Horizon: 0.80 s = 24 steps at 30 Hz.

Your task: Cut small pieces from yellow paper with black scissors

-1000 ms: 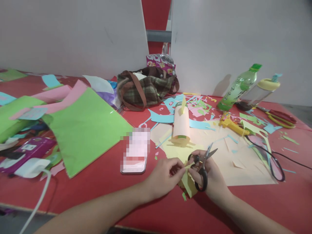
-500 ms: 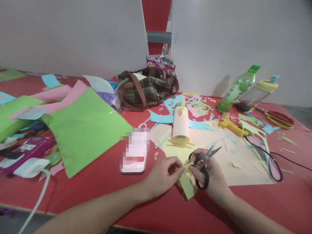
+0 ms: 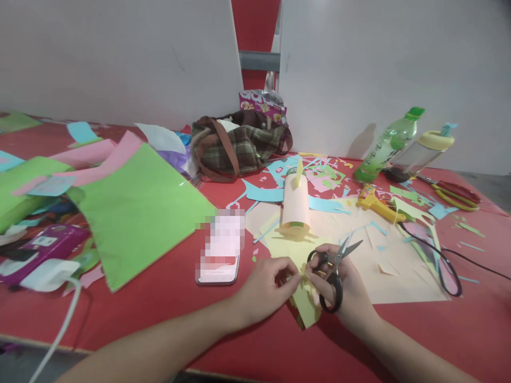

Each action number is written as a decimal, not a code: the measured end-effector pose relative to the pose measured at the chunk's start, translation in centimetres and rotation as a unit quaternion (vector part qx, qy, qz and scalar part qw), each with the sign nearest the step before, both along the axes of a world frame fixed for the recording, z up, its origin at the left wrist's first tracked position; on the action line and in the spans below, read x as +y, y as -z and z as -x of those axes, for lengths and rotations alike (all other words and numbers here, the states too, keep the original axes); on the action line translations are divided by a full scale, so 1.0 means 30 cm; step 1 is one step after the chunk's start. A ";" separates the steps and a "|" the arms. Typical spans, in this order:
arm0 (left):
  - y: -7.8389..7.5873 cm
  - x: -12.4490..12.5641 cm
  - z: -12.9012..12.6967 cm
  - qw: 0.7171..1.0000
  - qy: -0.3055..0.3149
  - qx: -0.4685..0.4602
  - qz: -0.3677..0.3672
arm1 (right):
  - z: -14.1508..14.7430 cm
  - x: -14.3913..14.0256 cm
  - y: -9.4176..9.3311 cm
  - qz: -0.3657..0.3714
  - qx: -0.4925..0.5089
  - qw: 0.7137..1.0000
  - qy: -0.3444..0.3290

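Head view, near to far. Along the near edge of the red worktop (image 3: 255,346), right of its middle, the left hand (image 3: 273,290) pinches a small piece of yellow paper (image 3: 308,311), its thumb and fingertips nearly together. Beside it the right hand (image 3: 351,290) holds black-handled scissors (image 3: 337,287), blades parted and directed toward the far right corner; its fingertips meet the same paper, but their exact grip on it cannot be told. Left of the hands lies a phone (image 3: 219,271); nearer the left edge are a white plug (image 3: 50,275) and a large green sheet (image 3: 147,218). Beyond the hands, a peach paper tube (image 3: 296,205) rests in front of a blue strip (image 3: 265,193). To its right lies a yellow glue gun (image 3: 381,206). Toward the far right corner stands a green bottle (image 3: 389,146); near the middle of the far edge, a plaid bag (image 3: 253,146) sits before a snack packet (image 3: 271,113).
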<state>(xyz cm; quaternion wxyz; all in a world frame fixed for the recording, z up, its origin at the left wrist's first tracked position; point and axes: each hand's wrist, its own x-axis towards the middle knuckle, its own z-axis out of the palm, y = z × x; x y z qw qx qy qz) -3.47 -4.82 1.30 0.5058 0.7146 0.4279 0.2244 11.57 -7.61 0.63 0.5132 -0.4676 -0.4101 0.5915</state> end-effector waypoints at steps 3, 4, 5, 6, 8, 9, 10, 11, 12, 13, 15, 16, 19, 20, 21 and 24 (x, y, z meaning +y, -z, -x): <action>0.004 -0.002 0.000 1.000 -0.006 0.008 0.001 | 0.000 -0.003 -0.007 -0.007 0.009 1.000 0.000; 0.003 -0.002 0.001 1.000 -0.008 0.010 0.002 | -0.001 -0.003 -0.008 -0.005 0.009 1.000 -0.004; 0.002 -0.002 0.001 1.000 -0.006 0.009 0.003 | -0.002 -0.004 -0.008 -0.003 0.007 1.000 -0.007; -0.001 -0.001 0.001 1.000 -0.004 0.009 0.004 | -0.004 -0.004 -0.006 -0.003 0.007 1.000 -0.011; -0.007 0.001 0.001 1.000 -0.006 0.005 0.001 | -0.008 -0.004 0.002 -0.016 0.006 1.000 -0.017; -0.010 0.002 0.001 1.000 -0.007 0.004 -0.001 | -0.009 -0.005 0.006 -0.034 0.012 0.999 -0.024; -0.013 0.002 0.001 1.000 -0.009 0.003 -0.003 | -0.011 -0.005 0.011 -0.047 0.016 0.998 -0.029; -0.014 0.003 0.001 1.000 -0.011 0.003 -0.004 | -0.012 -0.005 0.014 -0.055 0.018 0.998 -0.032; -0.015 0.003 0.001 1.000 -0.012 0.005 -0.005 | -0.012 -0.005 0.016 -0.052 0.015 0.998 -0.034; -0.015 0.002 0.000 1.000 -0.012 0.006 -0.007 | -0.011 -0.005 0.017 -0.041 0.007 0.999 -0.031; -0.013 0.001 0.000 1.000 -0.005 0.007 -0.013 | -0.008 -0.005 0.016 -0.014 -0.018 1.000 -0.019; -0.011 0.000 0.000 1.000 0.001 0.006 -0.017 | -0.007 -0.005 0.014 -0.006 -0.031 0.999 -0.012; -0.005 -0.003 0.000 1.000 0.011 0.002 -0.026 | -0.002 -0.005 0.011 -0.004 -0.052 0.999 -0.004; -0.004 -0.004 0.000 1.000 0.013 0.002 -0.027 | -0.001 -0.005 0.009 -0.004 -0.054 0.999 -0.004; -0.004 -0.004 0.000 0.999 0.014 0.002 -0.028 | -0.001 -0.005 0.008 -0.006 -0.055 0.998 -0.004; -0.009 -0.003 0.000 0.999 0.014 0.006 -0.028 | 0.001 -0.005 0.003 -0.014 -0.061 0.998 0.002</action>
